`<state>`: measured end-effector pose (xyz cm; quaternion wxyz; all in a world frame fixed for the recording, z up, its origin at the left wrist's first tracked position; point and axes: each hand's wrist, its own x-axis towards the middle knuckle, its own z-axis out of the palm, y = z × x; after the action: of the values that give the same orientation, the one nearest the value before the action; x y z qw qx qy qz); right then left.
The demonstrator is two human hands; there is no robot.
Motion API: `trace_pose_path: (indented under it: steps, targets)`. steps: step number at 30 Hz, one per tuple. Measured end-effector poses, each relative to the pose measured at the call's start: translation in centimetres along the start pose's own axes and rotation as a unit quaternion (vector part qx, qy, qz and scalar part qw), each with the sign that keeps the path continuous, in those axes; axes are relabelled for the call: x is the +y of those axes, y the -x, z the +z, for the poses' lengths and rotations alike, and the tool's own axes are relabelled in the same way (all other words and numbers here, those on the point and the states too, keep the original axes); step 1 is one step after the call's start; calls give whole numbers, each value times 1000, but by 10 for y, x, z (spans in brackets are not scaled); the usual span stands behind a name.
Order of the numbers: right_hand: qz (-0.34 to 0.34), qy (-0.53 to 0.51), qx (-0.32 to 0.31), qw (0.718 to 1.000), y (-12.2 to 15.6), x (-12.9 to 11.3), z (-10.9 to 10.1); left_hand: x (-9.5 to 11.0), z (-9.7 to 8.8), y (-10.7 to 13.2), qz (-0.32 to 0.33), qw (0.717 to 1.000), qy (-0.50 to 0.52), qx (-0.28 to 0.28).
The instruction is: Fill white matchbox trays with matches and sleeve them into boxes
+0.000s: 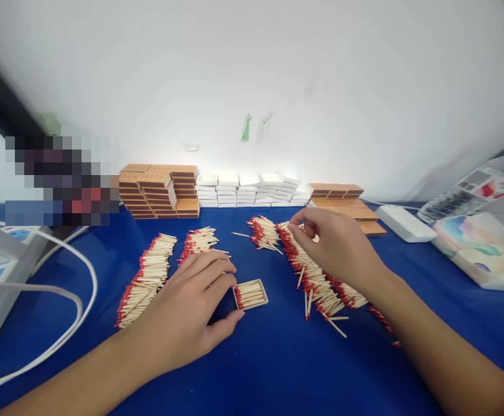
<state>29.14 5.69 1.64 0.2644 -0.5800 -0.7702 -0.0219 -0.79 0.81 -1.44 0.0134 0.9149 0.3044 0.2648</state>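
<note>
A small white matchbox tray [265, 301] lies on the blue table, partly filled with red-tipped matches [250, 293]. My left hand [193, 303] rests at its left end, the thumb at the near corner and the fingers at the far side, steadying it. Over the long heap of matches [295, 254] on the right is my right hand [336, 245], thumb and forefinger pinched together. Whether any match is between those fingertips is hidden. More matches lie left of my left hand in a long row [148, 277] and a shorter pile [197, 240], partly covered by it.
Brown matchboxes [156, 190] are stacked at the back left, with white trays [238, 193] beside them and more brown boxes [342, 202] to the right. A power strip [0, 277] and white cables stand left. A white adapter [405, 222] and tissue pack [481, 248] lie right.
</note>
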Motion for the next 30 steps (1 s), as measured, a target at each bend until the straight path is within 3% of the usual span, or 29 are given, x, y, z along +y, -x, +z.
trace_pose_path:
  steps: [7, 11, 14, 17, 22, 25, 30]
  targets:
    - [141, 30, 42, 989, -30, 43, -22, -1, 0, 1, -15, 1000, 14, 8]
    - [177, 59, 62, 980, -46, 69, -37, -1, 0, 1, -16, 1000, 11, 13]
    - [188, 59, 71, 978, -51, 74, -43, -1, 2, 1, -15, 1000, 5, 10]
    - [169, 34, 59, 983, -51, 54, -40, -1, 4, 2, -18, 1000, 6, 8]
    - [106, -65, -24, 992, -56, -14, -12, 0, 5, 4, -13, 999, 31, -2]
    - [61, -122, -60, 989, -76, -55, 7, 2, 5, 5, -9, 999, 37, -4]
    - [45, -191, -57, 979, -128, -110, 39, 1, 6, 5, -15, 999, 45, -14]
